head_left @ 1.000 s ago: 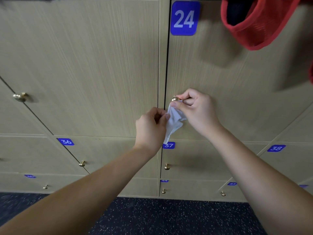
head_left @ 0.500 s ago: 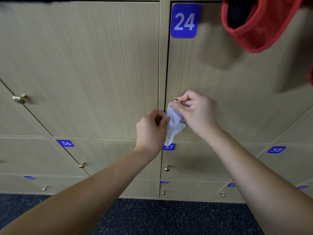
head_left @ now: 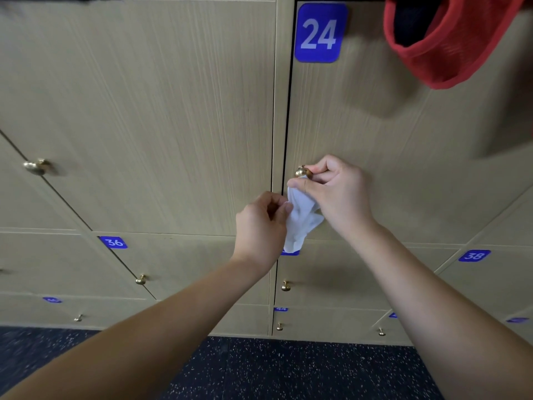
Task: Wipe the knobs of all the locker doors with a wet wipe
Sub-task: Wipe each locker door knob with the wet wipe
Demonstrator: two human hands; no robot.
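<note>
Beige locker doors with blue number plates fill the view. The brass knob (head_left: 302, 171) of door 24 (head_left: 375, 140) sits at the centre. My right hand (head_left: 337, 194) pinches the top of a white wet wipe (head_left: 300, 223) just under that knob, its fingertips touching the knob. My left hand (head_left: 261, 226) pinches the wipe's left edge lower down. The wipe hangs crumpled between both hands. Other brass knobs show at the left (head_left: 37, 166) and on lower doors (head_left: 140, 279) (head_left: 285, 286).
A red mesh garment (head_left: 450, 44) hangs over the top right of door 24. Small knobs (head_left: 279, 327) (head_left: 381, 331) (head_left: 78, 317) stand on the bottom row. A dark speckled floor (head_left: 274, 370) lies below the lockers.
The wipe has slipped down off the knob, so the brass knob shows more fully. Both hands stay nearly in place.
</note>
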